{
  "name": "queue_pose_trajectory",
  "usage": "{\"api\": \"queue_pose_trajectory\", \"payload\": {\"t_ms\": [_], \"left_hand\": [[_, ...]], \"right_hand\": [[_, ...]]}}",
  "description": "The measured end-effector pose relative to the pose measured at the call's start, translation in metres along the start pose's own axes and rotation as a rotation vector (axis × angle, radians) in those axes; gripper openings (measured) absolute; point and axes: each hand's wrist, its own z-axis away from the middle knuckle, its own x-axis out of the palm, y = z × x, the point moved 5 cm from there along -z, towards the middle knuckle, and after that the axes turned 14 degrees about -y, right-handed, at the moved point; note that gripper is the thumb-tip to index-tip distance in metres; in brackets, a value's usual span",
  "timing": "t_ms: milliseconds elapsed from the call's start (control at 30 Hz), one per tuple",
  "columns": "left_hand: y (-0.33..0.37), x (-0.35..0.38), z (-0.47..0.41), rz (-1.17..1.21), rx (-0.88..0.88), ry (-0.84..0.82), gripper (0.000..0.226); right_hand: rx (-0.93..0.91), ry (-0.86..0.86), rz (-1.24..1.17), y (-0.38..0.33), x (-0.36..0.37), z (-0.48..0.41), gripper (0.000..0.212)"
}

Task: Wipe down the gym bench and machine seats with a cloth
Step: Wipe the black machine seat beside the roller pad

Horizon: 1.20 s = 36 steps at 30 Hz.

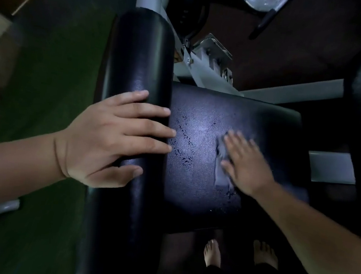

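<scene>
A black padded machine seat [194, 183] fills the middle of the view, with dark wet specks on its surface. A tall black backrest pad [139, 53] stands along its left side. My left hand [112, 138] rests flat on the backrest pad, fingers spread and straight. My right hand [246, 164] lies flat on a small grey cloth [222, 166], pressing it onto the seat; hand and cloth are blurred. Most of the cloth is hidden under the palm.
Grey metal frame parts and brackets [209, 56] sit behind the seat. A grey bar [292, 91] runs to the right and a grey plate [331, 167] lies at the right. Green floor [53, 77] is to the left. My bare feet [213, 253] stand below the seat.
</scene>
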Motion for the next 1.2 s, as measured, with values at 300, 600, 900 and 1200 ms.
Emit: {"api": "queue_pose_trajectory", "payload": {"t_ms": [300,600,900,1200], "left_hand": [[0.001,-0.001,-0.001,-0.007,-0.011,0.009,0.051],[-0.002,0.002,-0.002,0.010,-0.020,-0.014,0.056],[-0.002,-0.002,-0.003,0.053,-0.021,-0.009,0.056],[-0.003,0.000,-0.003,0.057,-0.022,0.010,0.055]], "right_hand": [[0.058,0.039,-0.014,-0.076,-0.029,-0.060,0.070],[0.185,0.119,-0.068,-0.042,-0.075,-0.125,0.072],[-0.282,-0.034,0.091,-0.123,-0.031,-0.072,0.074],[0.043,-0.017,-0.006,-0.118,-0.087,-0.139,0.080]]}}
